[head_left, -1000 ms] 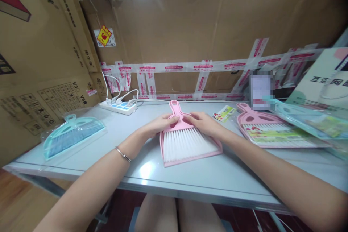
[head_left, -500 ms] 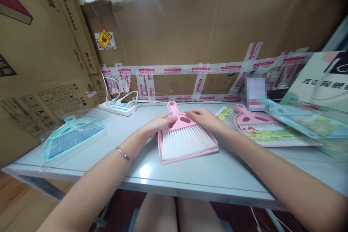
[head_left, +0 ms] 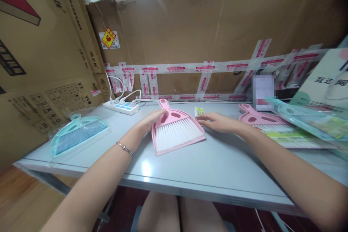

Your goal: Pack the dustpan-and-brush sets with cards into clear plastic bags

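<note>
A pink dustpan with a white-bristled pink brush nested in it is in front of me, its handle pointing away. My left hand grips the left side of the set near the handle, thumb on top. At the set's right edge is my right hand, fingers pinched together. A small yellow-green label card sticks out just behind its fingertips and appears held by them. The fingers partly hide the card.
A turquoise dustpan set in clear plastic lies on the left of the grey table. Behind it is a power strip. To the right are another pink set, packaged turquoise sets and a phone. Cardboard boxes wall the back.
The pink dustpan set has shifted left and slightly away, with my left hand on it. My right hand has left its top for its right edge. The label card has moved left.
</note>
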The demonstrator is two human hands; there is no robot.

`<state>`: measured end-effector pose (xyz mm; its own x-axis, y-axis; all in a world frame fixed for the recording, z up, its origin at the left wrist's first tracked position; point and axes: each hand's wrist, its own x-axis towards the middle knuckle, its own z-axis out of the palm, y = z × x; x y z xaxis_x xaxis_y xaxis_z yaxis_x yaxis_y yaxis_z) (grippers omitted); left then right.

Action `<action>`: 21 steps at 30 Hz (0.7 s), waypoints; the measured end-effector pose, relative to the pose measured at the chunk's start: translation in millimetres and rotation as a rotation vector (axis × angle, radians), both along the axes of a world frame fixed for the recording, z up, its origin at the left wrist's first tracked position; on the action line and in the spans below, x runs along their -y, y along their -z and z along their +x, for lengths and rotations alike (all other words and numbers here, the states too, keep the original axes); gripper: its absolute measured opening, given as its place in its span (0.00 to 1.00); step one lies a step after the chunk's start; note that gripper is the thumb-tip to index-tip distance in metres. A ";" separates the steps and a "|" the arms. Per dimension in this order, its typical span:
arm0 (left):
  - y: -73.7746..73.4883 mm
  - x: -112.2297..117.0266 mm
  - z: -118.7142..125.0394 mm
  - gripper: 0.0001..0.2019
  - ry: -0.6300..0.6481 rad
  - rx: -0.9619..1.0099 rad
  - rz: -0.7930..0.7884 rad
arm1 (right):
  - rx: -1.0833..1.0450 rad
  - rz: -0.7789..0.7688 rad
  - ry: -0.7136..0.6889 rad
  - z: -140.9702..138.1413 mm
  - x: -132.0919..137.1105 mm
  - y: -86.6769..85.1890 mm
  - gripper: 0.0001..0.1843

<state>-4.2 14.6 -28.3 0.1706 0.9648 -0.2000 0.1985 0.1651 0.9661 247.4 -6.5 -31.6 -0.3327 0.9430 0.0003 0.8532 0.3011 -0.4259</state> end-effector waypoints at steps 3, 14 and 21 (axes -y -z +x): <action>-1.2 0.1 -0.9 0.08 -0.017 -0.029 0.005 | -0.014 0.056 0.062 3.5 -6.6 4.4 0.21; -0.9 5.8 1.1 0.16 0.061 -0.010 -0.028 | 0.059 0.079 0.291 19.3 -51.8 43.4 0.35; -2.9 4.8 -2.4 0.15 0.061 0.013 -0.037 | -0.046 -0.036 0.097 30.2 -40.9 27.6 0.32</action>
